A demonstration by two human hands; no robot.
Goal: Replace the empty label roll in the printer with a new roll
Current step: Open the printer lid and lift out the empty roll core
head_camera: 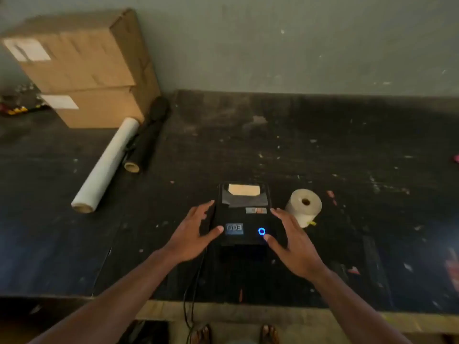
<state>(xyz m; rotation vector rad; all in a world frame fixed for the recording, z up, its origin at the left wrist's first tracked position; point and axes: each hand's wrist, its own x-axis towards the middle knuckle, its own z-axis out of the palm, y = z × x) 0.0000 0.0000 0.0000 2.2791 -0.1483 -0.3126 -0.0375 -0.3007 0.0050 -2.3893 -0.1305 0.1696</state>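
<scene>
A small black label printer (pixel 244 214) sits on the dark table, lid shut, with a blue ring light glowing on its near right corner and a pale label showing through its top window. My left hand (pixel 196 233) is spread against the printer's left side, thumb on its top. My right hand (pixel 291 240) is spread at the right side, thumb near the blue light. Neither hand holds anything. A full white label roll (pixel 304 206) lies on the table just right of the printer, its core hole facing me.
Two stacked cardboard boxes (pixel 84 70) stand at the back left. A long white film roll (pixel 106 167) and a black roll (pixel 146 145) lie beside them. A black cable (pixel 192 289) drops over the table's front edge (pixel 248 311). A wall bounds the back.
</scene>
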